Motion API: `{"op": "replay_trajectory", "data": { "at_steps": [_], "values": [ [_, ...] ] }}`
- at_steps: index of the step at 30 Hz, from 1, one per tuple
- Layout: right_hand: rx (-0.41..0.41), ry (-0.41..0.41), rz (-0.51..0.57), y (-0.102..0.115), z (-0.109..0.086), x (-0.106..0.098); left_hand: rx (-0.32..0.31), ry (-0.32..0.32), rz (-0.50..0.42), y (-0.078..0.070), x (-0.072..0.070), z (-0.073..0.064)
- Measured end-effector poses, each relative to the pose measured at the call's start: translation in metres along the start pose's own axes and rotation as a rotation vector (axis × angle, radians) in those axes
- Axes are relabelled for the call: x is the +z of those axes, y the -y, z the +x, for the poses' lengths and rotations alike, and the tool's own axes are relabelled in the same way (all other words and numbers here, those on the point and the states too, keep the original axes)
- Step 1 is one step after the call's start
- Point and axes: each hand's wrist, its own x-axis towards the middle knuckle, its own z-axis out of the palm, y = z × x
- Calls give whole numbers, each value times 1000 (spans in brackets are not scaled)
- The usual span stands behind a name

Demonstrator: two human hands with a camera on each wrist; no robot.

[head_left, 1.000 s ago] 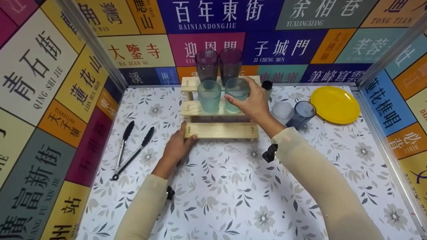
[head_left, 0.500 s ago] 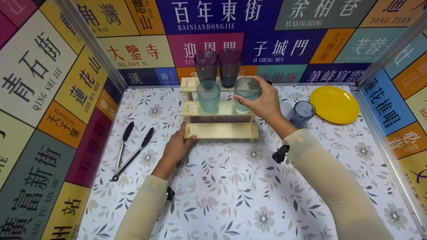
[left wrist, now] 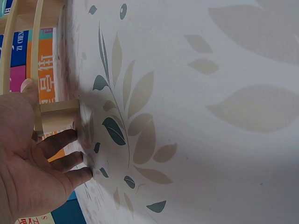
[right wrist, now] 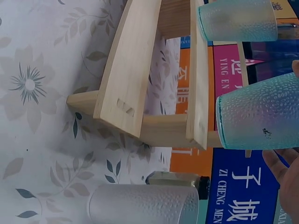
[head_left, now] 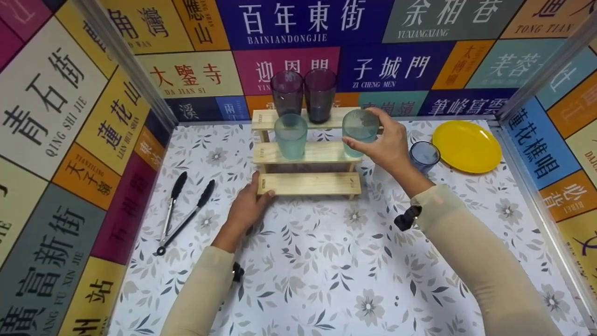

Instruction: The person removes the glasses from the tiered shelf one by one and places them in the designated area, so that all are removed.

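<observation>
A light wooden three-step stand (head_left: 310,184) stands at the back of the table. My left hand (head_left: 246,205) grips the left end of its lowest step, thumb on the front edge. My right hand (head_left: 392,142) holds a pale green tumbler (head_left: 360,125) by its sides at the right end of the middle step. In the right wrist view a small gap shows between this tumbler's base and the step. A matching green tumbler (head_left: 291,136) stands upright on the left of that step. Two purple glasses (head_left: 287,91) stand side by side on the top step.
Right of the stand are a blue glass (head_left: 424,156), a clear frosted tumbler (right wrist: 140,205) and a small dark-capped jar (right wrist: 180,179). A yellow plate (head_left: 466,147) lies beyond them. Black-tipped tongs (head_left: 184,214) lie spread at the left. Printed panels (head_left: 289,23) enclose the table.
My right hand has slid the green tumbler rightward, away from its match, to the right end of the middle step. The left hand stays on the stand.
</observation>
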Motion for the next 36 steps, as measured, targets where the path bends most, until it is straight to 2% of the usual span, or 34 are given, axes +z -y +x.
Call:
{"op": "replay_trajectory", "data": {
  "at_steps": [5, 14, 27, 36],
  "values": [
    [49, 1, -25, -4, 0, -12, -19, 13, -1, 0, 0, 0],
    [73, -46, -23, -16, -2, -35, -5, -1, -4, -2, -1, -1],
    [174, -74, -51, -24, -3, -69, -3, -11, -9, 1, 1, -1],
    [209, -108, -80, -35, -8, -91, -19, 13, 0, 1, 1, -1]
  ]
}}
